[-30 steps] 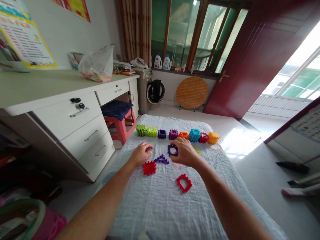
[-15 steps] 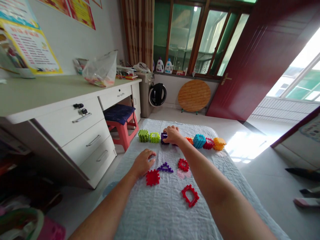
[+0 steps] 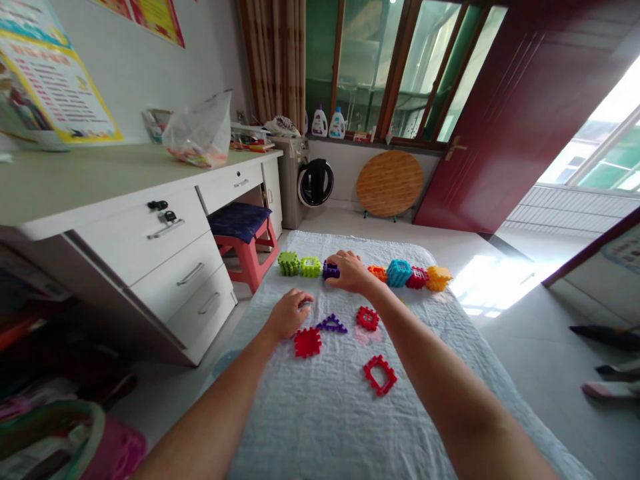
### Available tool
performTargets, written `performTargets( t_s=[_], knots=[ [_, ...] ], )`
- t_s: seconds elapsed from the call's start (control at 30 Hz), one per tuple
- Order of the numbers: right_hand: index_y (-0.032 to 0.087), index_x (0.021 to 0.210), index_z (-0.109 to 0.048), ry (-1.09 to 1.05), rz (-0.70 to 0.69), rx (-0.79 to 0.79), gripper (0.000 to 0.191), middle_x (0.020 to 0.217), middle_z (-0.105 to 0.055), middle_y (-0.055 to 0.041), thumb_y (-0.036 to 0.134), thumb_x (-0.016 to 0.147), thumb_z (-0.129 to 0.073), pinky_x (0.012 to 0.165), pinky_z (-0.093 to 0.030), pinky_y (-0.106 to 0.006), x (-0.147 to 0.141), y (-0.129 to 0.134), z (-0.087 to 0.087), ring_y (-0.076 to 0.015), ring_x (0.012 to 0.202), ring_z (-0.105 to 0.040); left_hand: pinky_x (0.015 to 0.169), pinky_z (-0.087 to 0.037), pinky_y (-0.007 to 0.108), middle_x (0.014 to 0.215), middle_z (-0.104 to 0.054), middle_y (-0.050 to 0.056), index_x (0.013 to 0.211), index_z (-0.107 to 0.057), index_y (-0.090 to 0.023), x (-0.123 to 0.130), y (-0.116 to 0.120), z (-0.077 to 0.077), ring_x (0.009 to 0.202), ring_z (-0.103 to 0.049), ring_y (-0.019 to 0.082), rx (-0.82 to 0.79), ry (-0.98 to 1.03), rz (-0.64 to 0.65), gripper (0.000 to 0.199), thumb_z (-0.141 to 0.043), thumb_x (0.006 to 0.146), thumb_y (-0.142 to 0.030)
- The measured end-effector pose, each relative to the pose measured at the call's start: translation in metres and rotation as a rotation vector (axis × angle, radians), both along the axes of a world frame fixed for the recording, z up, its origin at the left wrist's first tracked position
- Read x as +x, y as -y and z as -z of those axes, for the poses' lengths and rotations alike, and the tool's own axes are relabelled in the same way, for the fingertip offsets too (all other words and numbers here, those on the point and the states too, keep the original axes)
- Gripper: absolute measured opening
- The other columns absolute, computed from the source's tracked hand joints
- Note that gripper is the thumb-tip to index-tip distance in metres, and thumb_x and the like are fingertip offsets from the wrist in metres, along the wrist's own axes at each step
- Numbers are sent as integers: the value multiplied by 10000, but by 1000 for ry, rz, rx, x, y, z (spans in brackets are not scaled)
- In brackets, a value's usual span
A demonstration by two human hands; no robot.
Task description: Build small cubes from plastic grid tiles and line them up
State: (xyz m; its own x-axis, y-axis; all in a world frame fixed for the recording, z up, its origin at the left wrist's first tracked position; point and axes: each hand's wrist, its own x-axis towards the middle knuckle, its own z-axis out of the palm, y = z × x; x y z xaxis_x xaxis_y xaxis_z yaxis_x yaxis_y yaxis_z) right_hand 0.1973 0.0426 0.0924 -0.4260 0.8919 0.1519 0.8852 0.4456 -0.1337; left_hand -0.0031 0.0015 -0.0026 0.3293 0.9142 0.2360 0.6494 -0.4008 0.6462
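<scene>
My right hand (image 3: 349, 272) is at the row of stacked toy pieces, thumb in front of and fingers behind a dark purple stack (image 3: 331, 269). The hand hides the part of the row just right of it. My left hand (image 3: 290, 313) rests on the cloth with fingers loosely curved and thumb apart, holding nothing that I can make out. Near it are a red square piece (image 3: 307, 343) and a purple triangle (image 3: 333, 324). Further right lie a small red piece (image 3: 367, 319) and a red frame with a large opening (image 3: 371, 383).
Green stacks (image 3: 289, 263) stand at the row's left; orange, blue (image 3: 399, 273), red and yellow (image 3: 439, 279) ones at its right. A pale cloth (image 3: 320, 413) covers the surface. A white desk (image 3: 125, 180) and a pink stool (image 3: 245, 257) are at the left.
The view has tilted down slightly. My right hand sits a little further right against the purple stack, showing more of it. My left hand has shifted slightly away from me.
</scene>
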Motion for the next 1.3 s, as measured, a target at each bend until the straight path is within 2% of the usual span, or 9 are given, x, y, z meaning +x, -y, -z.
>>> performTargets(
  t_s=[0.17,0.23,0.33,0.57,0.8,0.9,1.03,1.2,1.3],
  knots=[
    [200,1038,-639,0,-353,-100,396,1041,-611,-75,444,728,-684,831,-375,-368,-23,83,12,-245,960,-507,844,-470,283,970,-610,46,944,-660,-190,0,1,-4,913,-600,175,-23,48,-6,260,-463,777,-165],
    [179,1029,-628,55,-402,-81,451,1058,-608,-93,486,706,-703,828,-392,-391,-34,108,21,-272,988,-498,843,-476,282,975,-612,47,944,-663,-187,0,3,-6,914,-606,177,-36,64,-8,255,-474,774,-174],
    [166,979,-630,134,-404,-40,290,1033,-611,-101,395,800,-631,816,-408,-390,-43,129,29,-260,965,-518,820,-487,292,946,-612,56,940,-664,-169,1,5,-9,870,-609,180,-41,47,-20,239,-504,762,-187],
    [152,874,-639,-46,-378,-64,131,878,-661,-74,183,856,-514,752,-404,-286,-34,138,17,-178,823,-580,817,-490,308,932,-604,49,936,-653,-178,2,3,-5,847,-600,178,-13,45,-15,222,-521,759,-206],
    [174,1051,-620,-452,-65,-279,298,650,-610,32,94,783,-517,557,-327,-204,2,137,17,-96,572,-513,825,-487,316,947,-602,48,944,-653,-181,0,1,-2,856,-604,183,-19,38,3,231,-528,759,-242],
    [172,931,-644,-404,-29,-339,212,667,-606,22,94,772,-528,573,-337,-208,18,132,25,-99,599,-514,818,-487,314,944,-598,49,946,-652,-181,0,2,-3,853,-603,183,-15,23,8,235,-526,760,-252],
    [166,976,-642,-260,51,-171,222,950,-627,-67,151,757,-609,775,-389,-273,34,129,33,-174,886,-547,813,-490,311,949,-594,49,951,-651,-184,0,2,-3,859,-603,183,-12,13,9,242,-520,768,-274],
    [159,996,-619,-91,50,-170,495,1003,-587,-96,497,654,-739,825,-387,-344,38,135,37,-240,947,-512,815,-491,314,947,-591,45,948,-646,-192,0,2,-4,853,-596,180,-8,7,14,237,-516,769,-276],
    [147,947,-618,-18,26,-186,562,1018,-580,-108,550,581,-756,801,-392,-345,34,139,39,-249,932,-512,816,-493,314,945,-591,45,951,-646,-192,0,3,-5,857,-598,181,-16,6,10,239,-513,771,-279]
  ],
)
